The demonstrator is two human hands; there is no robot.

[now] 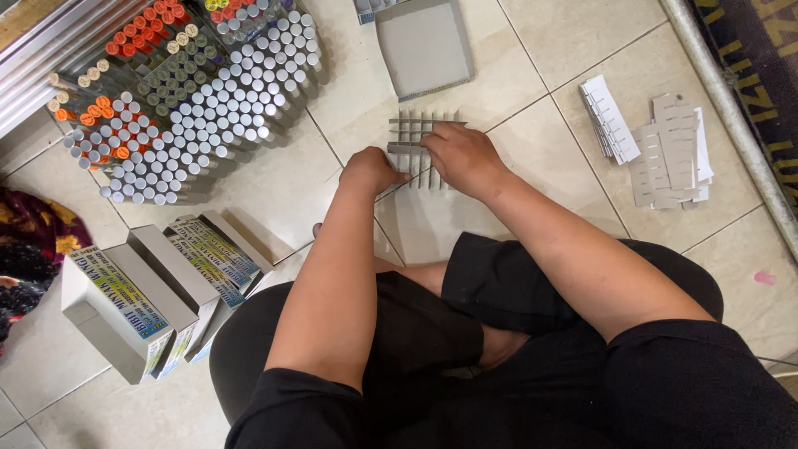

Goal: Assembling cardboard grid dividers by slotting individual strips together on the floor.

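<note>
Closest in, our left hand (370,172) is curled into a loose fist, pinching the near-left edge of the grey cardboard divider grid (413,131) on the floor tiles (540,141). Our right hand (464,156) lies over the grid's right side, fingers bent down onto the strips; what they pinch we cannot tell. The grid stretches away from both hands, slats pointing forward. Beyond it lies a flat grey tray (424,46); loose strips (669,150) sit off right, capped tubes (199,108) left.
</note>
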